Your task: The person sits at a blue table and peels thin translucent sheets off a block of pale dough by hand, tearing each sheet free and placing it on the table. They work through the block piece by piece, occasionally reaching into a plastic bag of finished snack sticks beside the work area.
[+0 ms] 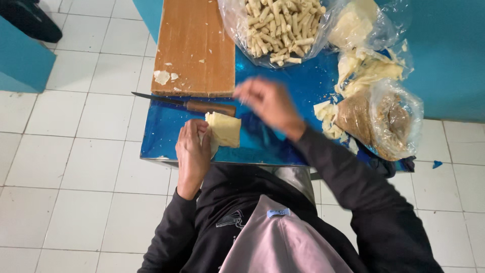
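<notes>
The pale yellow folded sheet (225, 129) — thin wrapper dough by the look of it — lies on the blue table (166, 131), just below the wooden handle of the knife (188, 104). It is roughly squarish, so its long axis is hard to call; if anything it runs from its lower left, under the fingers, up toward the knife handle, with one corner pointing at the handle's end and its flat edge facing right.

The left hand (193, 154) sits at the near edge of the table, below and left of the knife handle. Its fingers curl over the left side of the sheet and pinch it, so the sheet sticks out to the right of the hand.

The right hand (268, 103) is blurred, just right of the knife handle's end and above the sheet, apart from it. Its fingers look loosely bent, but whether it holds anything I cannot tell.

The knife lies across the table with its dark blade pointing left, past the table's edge, and its handle toward the middle. Directly above the knife is a wooden cutting board (194, 45) with a few pale scraps on its near-left corner. Up and to the right of the knife stands an open clear bag of rolled sticks (278, 28); farther right are more pale sheets (366, 68) in plastic and a bag of brown filling (384, 121).
</notes>
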{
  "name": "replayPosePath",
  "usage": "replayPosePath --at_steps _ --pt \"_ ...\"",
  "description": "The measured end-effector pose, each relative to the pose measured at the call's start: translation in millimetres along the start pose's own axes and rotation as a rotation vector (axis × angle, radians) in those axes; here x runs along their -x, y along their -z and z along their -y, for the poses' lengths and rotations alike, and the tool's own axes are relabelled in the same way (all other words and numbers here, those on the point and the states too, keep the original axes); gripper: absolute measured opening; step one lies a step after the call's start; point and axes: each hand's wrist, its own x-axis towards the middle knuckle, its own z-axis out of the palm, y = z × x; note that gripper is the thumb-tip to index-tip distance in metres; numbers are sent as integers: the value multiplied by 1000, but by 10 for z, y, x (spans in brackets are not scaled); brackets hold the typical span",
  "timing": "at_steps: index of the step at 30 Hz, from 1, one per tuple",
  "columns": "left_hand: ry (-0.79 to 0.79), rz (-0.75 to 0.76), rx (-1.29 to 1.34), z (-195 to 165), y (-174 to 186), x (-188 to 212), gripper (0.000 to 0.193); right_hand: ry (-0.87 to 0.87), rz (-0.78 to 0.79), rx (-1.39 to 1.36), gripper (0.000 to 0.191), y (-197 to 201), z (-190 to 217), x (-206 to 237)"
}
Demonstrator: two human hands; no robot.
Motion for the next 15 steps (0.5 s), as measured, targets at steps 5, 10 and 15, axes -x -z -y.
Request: replayPosePath --at_steps 5,10,15 --pt "149 18 97 21 -21 -11 29 157 -23 318 30 -581 425 343" --pt "13 -11 -8 34 -21 2 34 91 -37 303 22 -616 415 310" --pt "46 11 39 11 -70 -27 35 -268 61 13 15 -525 101 270"
